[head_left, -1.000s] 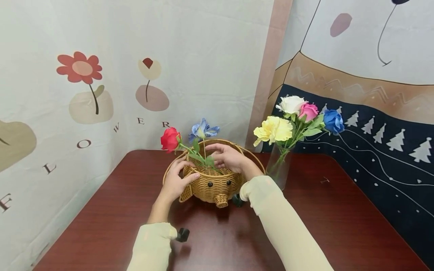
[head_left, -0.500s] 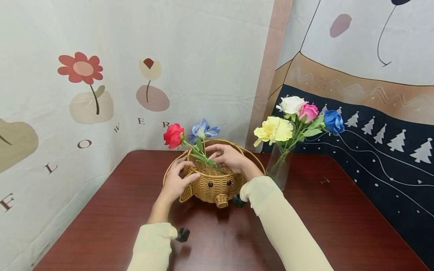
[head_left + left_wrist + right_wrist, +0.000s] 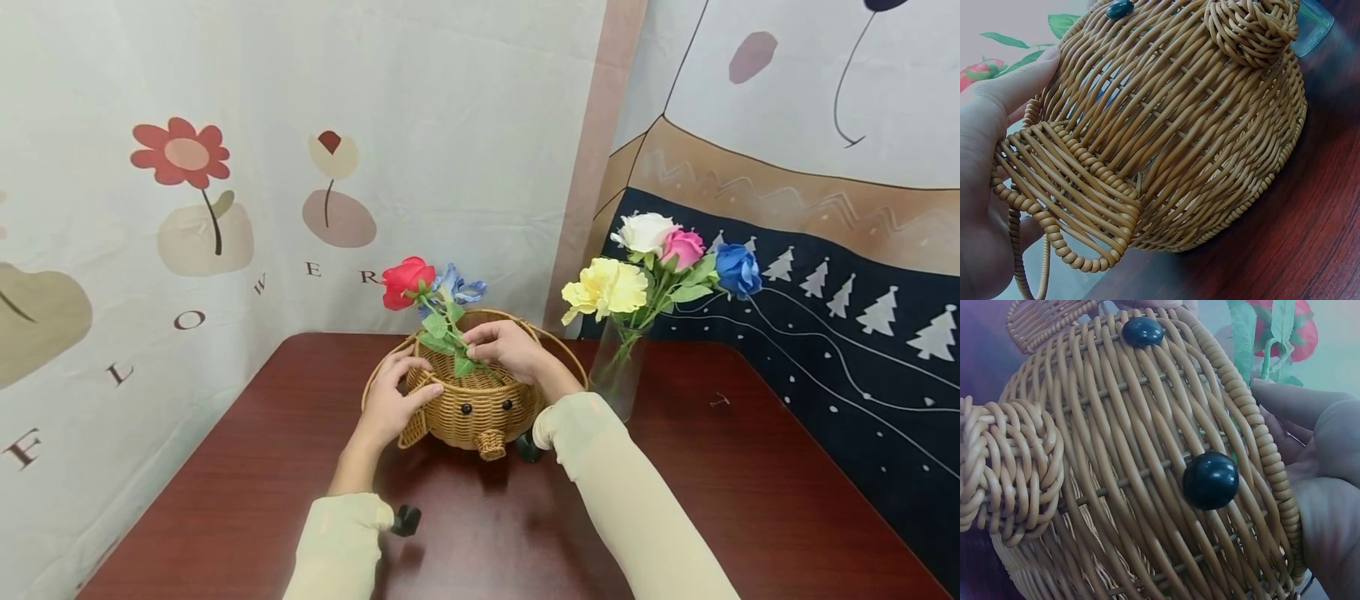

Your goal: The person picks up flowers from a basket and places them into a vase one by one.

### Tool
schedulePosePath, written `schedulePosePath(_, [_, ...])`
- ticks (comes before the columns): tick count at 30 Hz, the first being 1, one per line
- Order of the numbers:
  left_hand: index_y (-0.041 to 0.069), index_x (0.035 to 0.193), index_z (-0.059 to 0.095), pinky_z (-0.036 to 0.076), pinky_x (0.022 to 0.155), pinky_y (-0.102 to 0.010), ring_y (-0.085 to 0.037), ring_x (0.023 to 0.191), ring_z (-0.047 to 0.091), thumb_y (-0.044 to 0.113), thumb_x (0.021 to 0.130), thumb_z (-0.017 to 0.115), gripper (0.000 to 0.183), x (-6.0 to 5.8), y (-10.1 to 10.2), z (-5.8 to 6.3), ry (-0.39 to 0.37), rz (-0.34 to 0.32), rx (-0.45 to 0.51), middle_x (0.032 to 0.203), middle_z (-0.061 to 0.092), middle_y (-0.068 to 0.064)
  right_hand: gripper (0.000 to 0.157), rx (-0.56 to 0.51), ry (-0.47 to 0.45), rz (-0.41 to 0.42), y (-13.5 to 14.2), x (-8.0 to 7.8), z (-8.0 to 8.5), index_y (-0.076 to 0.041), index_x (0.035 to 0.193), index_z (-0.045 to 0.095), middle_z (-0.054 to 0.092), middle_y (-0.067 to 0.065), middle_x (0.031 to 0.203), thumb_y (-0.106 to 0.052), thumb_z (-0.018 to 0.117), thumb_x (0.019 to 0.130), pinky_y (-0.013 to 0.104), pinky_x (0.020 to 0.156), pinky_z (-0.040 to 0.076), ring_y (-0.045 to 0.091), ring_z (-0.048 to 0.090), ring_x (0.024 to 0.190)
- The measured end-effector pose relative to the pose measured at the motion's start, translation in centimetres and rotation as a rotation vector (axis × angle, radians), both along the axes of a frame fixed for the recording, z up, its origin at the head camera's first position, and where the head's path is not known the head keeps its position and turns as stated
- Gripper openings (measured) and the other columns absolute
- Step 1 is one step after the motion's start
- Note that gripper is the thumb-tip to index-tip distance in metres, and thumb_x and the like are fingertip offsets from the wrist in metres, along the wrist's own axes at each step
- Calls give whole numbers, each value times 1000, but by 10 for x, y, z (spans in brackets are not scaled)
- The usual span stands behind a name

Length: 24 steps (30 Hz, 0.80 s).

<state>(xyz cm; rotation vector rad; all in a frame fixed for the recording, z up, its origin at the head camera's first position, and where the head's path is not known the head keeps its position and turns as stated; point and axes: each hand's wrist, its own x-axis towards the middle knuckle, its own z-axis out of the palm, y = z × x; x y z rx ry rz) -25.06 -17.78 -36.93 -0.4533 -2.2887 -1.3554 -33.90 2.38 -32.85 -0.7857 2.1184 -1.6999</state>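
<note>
Two pale cream sleeves [image 3: 337, 542] reach in over the near edge of a glossy red-brown wooden table [image 3: 255, 500], a small black block [image 3: 407, 521] beside the left cuff.

Around the middle of the table's far half stands a round, golden-brown wicker basket [image 3: 461, 429] with an animal face: a stubby woven snout [image 3: 491, 444] faces the near edge, below two shiny black bead eyes [image 3: 1211, 480]. The left hand [image 3: 390, 396] grips the basket at its left ear [image 3: 1072, 194], thumb on the rim, fingers bent round behind.

The right hand [image 3: 513, 350], over the basket's mouth, pinches the green, leafy stem of a red cloth rose [image 3: 408, 283] between thumb and fingertips; the stem leans toward the table's far left corner. Just behind that bloom, a light-blue ruffled flower [image 3: 468, 289] rises from the basket.

Between the basket and the table's far right corner, a clear cylindrical vase [image 3: 611, 383] holds a ruffled yellow flower [image 3: 604, 287], a white rose [image 3: 647, 232], a pink rose [image 3: 682, 248] and a deep-blue rose [image 3: 738, 269].

Beyond the far edge hangs a pale printed cloth [image 3: 465, 167].
</note>
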Motion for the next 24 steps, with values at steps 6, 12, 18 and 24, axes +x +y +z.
schedulePosePath(6, [7, 96, 57, 28, 91, -51, -35, 120, 27, 21, 74, 68, 28, 3, 2, 3, 12, -16, 12, 129, 34, -18, 23, -22, 23, -48, 0, 1, 0, 4, 104, 56, 53, 16, 93, -1, 56, 81, 31, 63, 43, 20, 50, 75])
schedulePosePath(12, [6, 96, 57, 28, 91, -51, -35, 120, 27, 22, 74, 68, 29, 2, 2, 1, 10, -21, 12, 129, 34, -17, 16, -122, 64, -122, 1, 2, -6, -1, 96, 56, 53, 11, 86, -3, 59, 80, 36, 67, 46, 21, 53, 76])
schedulePosePath(18, [3, 95, 57, 27, 92, -50, -35, 119, 28, 20, 73, 69, 30, 1, 1, 1, 24, -29, 29, 128, 35, -18, 14, -307, 76, -137, 0, 4, -6, 3, 88, 52, 53, 15, 81, 5, 59, 77, 40, 65, 48, 20, 56, 70])
schedulePosePath(24, [3, 94, 56, 27, 92, -49, -35, 120, 27, 19, 73, 69, 30, 1, 1, 1, 24, -32, 35, 129, 34, -18, 17, -354, 90, -219, -4, 4, -7, 8, 91, 50, 53, 16, 79, 7, 59, 76, 45, 64, 48, 21, 56, 66])
